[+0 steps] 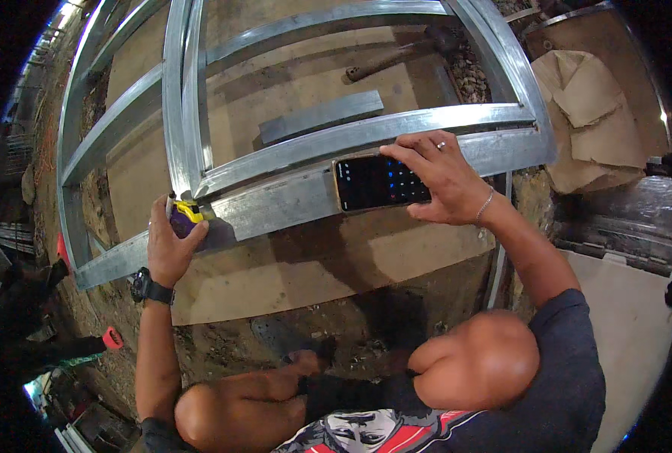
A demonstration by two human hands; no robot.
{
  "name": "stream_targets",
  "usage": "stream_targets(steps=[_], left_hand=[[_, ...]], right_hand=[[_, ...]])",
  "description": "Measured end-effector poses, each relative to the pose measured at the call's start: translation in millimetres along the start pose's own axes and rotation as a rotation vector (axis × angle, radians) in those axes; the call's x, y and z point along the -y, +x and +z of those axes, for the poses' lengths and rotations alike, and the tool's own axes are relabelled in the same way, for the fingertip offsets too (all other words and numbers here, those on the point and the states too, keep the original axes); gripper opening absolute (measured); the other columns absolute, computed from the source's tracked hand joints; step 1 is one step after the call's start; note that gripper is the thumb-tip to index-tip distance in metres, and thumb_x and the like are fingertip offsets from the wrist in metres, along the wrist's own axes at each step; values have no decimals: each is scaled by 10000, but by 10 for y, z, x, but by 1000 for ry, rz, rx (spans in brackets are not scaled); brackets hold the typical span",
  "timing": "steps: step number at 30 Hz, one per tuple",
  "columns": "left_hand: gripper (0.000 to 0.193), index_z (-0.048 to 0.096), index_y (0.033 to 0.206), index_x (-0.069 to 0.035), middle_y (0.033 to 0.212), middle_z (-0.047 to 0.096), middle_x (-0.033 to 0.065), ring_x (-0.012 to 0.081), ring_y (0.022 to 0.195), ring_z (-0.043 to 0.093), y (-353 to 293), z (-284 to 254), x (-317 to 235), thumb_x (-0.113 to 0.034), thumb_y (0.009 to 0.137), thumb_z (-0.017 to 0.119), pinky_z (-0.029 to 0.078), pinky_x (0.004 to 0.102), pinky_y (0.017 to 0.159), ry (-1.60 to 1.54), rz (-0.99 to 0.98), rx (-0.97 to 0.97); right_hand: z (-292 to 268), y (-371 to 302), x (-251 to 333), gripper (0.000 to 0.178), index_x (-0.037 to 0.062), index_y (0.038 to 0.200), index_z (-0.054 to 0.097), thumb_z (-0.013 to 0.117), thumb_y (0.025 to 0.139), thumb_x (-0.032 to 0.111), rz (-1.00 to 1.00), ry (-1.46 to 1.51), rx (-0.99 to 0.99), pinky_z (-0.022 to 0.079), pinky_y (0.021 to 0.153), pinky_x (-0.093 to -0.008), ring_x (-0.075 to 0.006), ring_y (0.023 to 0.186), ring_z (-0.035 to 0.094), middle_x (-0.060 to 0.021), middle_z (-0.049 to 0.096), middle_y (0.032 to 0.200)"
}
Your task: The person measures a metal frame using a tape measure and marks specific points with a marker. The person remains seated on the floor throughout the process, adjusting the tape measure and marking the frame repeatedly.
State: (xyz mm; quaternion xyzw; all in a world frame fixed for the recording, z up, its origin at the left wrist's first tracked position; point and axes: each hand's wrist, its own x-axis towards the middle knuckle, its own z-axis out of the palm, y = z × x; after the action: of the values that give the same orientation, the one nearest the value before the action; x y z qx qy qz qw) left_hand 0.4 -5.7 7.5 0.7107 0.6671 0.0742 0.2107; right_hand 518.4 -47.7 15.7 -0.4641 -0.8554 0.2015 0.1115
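Note:
In my left hand (pixel 173 245) is a yellow and dark purple tape measure (pixel 186 218), its body gripped between thumb and fingers. It is held at the inner corner of a galvanized metal frame (pixel 275 205), where the upright bars meet the near bar. My right hand (pixel 443 177) grips the right end of a smartphone (pixel 374 182) from above and below. The phone lies sideways over the near bar, its dark screen showing a keypad like a calculator's. Beyond that bar lies a loose short length of metal tube (pixel 321 117).
A hammer (pixel 396 59) with a worn handle lies inside the frame at the far side. Brown board (pixel 328 275) is spread under the frame. Crumpled brown paper (pixel 589 113) sits at the right, above a pale panel (pixel 615 325). Dark dirt ground (pixel 275 332) lies near my legs.

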Motion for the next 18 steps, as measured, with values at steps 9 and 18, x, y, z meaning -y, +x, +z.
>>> stream_targets(steps=[9, 18], left_hand=[[841, 531, 1387, 40, 1284, 622, 241, 401, 1180, 628, 39, 242, 95, -453, 823, 914, 496, 484, 1039, 38, 80, -205], [645, 589, 1237, 11, 1090, 639, 185, 387, 1034, 639, -18, 159, -106, -360, 808, 895, 512, 482, 941, 151, 151, -295]], right_hand=[[844, -689, 590, 1049, 91, 1641, 425, 901, 742, 343, 19, 213, 16, 354, 1175, -557, -435, 1336, 507, -207, 511, 1459], [2355, -1215, 28, 1058, 98, 1656, 392, 891, 797, 460, 450, 69, 6, 343, 1164, -637, -467, 1380, 498, -218, 512, 1542]])
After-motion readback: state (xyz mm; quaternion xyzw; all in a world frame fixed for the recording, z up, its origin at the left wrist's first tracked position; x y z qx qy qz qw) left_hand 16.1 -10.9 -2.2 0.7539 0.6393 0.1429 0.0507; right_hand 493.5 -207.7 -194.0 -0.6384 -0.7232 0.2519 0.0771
